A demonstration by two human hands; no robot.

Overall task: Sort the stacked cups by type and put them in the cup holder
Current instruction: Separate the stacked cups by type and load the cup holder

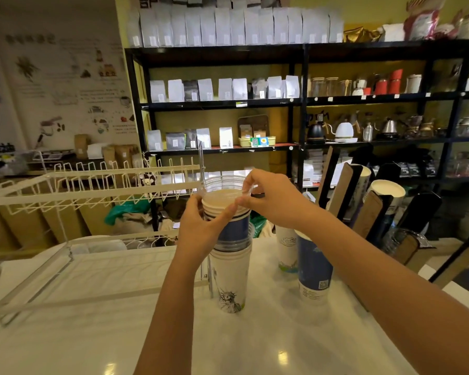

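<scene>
A: Largest first: black shelving [303, 104] across the back, stocked with pale bags and kettles. White bench [92, 334] in front. White wire rack [92, 185] at left, standing on the bench.

B: And the task's things?

A: Stack of cups [229, 255] upright at bench centre, just right of the rack's near post. Bottom: white cup with a statue print [229, 282]. Above: a clear cup, then a blue cup [234, 230], then pale rims, a clear cup [222, 186] topmost.

B: Elsewhere on the bench?

A: Second blue cup [313, 266] upright to the right, a white printed cup [287, 247] just behind, touching or nearly so; cannot tell which. Cup holder [368, 209] at far right: slanted dark and brown dividers, a white cup stack [387, 190] lying between.

B: Each grip?

A: Left hand [201, 226] wrapped round the stack's upper part, thumb across the blue cup. Right hand [271, 198] pinching the topmost clear rim between thumb and fingertips [248, 185].
</scene>
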